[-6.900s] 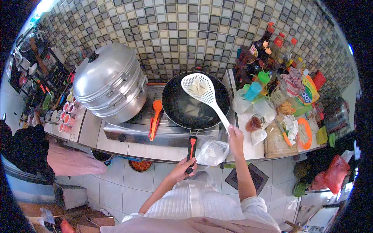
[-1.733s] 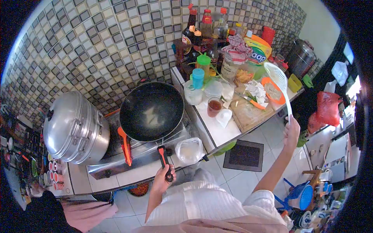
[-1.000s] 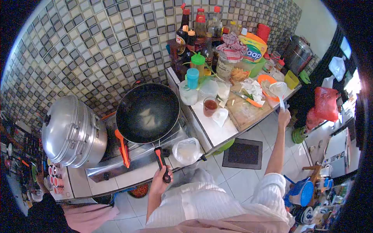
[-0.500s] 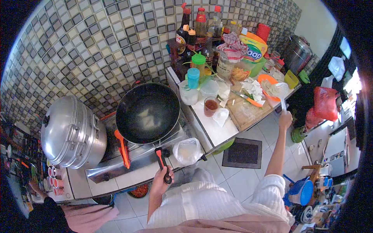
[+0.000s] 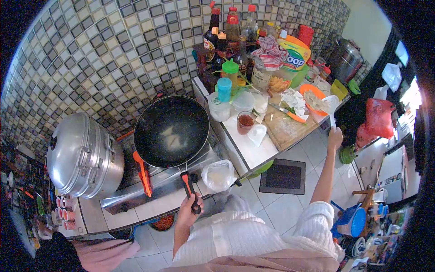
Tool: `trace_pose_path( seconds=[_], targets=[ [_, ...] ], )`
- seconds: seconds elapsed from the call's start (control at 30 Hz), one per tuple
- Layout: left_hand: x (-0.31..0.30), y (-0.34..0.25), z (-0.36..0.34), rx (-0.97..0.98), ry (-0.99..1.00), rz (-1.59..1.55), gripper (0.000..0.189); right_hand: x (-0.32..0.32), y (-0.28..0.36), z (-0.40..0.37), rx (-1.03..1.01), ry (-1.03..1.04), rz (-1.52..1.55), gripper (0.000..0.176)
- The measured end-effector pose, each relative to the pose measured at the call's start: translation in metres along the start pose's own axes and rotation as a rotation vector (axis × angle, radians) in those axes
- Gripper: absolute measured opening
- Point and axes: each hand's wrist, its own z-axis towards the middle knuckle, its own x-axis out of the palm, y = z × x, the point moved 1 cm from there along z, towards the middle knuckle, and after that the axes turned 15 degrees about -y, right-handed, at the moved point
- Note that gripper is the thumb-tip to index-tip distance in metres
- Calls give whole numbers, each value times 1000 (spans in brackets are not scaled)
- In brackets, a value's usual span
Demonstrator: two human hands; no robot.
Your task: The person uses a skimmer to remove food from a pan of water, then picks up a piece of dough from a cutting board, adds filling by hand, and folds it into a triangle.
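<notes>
A dark wok (image 5: 172,131) with a pale reflection on its bottom sits on the stove (image 5: 156,181). Wrapped round its black and red handle is my left hand (image 5: 188,211). My right hand (image 5: 335,138) is closed on the handle of a white slotted spatula (image 5: 331,104), held near the right end of the counter. Beside the spatula head lies an orange plate (image 5: 308,90) with pale food on it. A knife with an orange handle (image 5: 295,117) rests on the wooden board (image 5: 283,136). Red tongs (image 5: 143,174) lie left of the wok.
Left of the wok stands a large silver steamer pot (image 5: 86,156). A bag-lined bowl (image 5: 218,176) is at the counter's front edge. Bottles (image 5: 232,27) and a glass of brown liquid (image 5: 245,123) stand right of the stove. Another person (image 5: 56,251) is at the lower left.
My right hand and the spatula have shifted slightly to the right. The other person's hand at the lower left has moved down. My left hand keeps its hold on the wok handle.
</notes>
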Motion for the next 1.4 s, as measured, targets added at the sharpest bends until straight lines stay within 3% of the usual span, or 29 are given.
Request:
trace_pose_path(
  seconds=[0.27,0.5,0.7,0.77,0.8,0.87,1.0,1.07,1.13,1.2,1.27,1.37,1.4],
  targets=[
    [-3,2,1,-2,-5,-32,25,1,14,0,-148,83,-351,26],
    [-2,2,1,-5,-5,-52,25,-7,20,1,-130,77,-346,27],
    [-3,3,2,-4,4,-82,25,-56,54,6,22,-29,-214,30],
    [-4,3,3,18,36,-63,25,-65,51,9,-18,-201,215,30],
    [-5,3,3,27,23,-75,25,-59,38,12,-248,-247,328,29],
    [-5,5,5,19,-7,-83,25,-113,86,0,235,126,638,26],
    [1,4,0,12,12,-141,22,-172,158,-42,421,459,853,26],
    [3,6,0,0,10,-188,21,-181,190,-69,286,537,930,23],
    [8,6,-4,-14,3,-240,22,-193,231,-98,-204,417,875,22],
    [11,6,-6,12,-35,-216,23,-161,253,-138,-432,401,1022,20],
    [12,6,-6,30,-53,-214,19,-152,281,-167,-481,704,915,20],
    [10,8,-3,33,-59,-230,20,-145,313,-195,-757,715,708,23],
    [9,9,-3,27,-54,-224,23,-143,320,-198,-765,719,716,23]
  ],
)
